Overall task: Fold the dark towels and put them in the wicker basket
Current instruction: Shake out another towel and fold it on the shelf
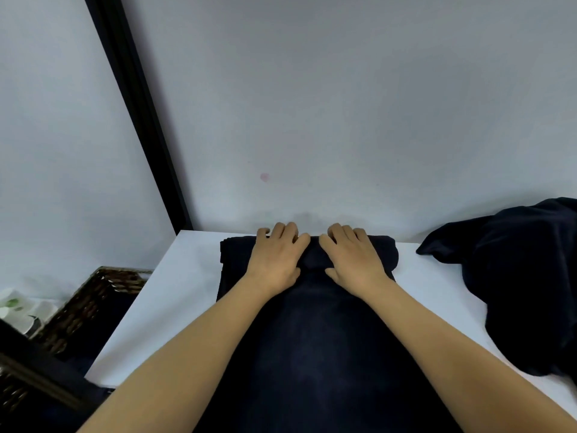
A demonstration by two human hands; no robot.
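Dark towel (312,332) is lying lengthwise on the white table (175,295), running from the near edge up to the wall, with its far end doubled over into a thick folded band right at the table's back edge. Both hands are sitting palm-down on that folded far end, side by side and nearly touching at the middle. Left hand (278,257) is resting on the left half of the band, fingers (288,231) only slightly spread and reaching over the far edge of the fold, thumb lying back toward the person along the cloth. Right hand (352,256) is mirroring it on the right half, fingers (342,232) close together and draped over the same far edge, thumb pointing inward near the towel's centre line. Fingers are looking mostly straight with a slight bend at the tips; cannot tell if the tips are hooking under the fold. Both forearms are stretching forward over the towel from the bottom corners, converging toward the hands. The towel's folded band is sticking out past the hands on both sides. A second dark towel (524,276) is sitting crumpled in a heap on the right side of the table, apart from the hands. Wicker basket (90,304) is standing left of the table and lower, with dark cloth showing inside it.
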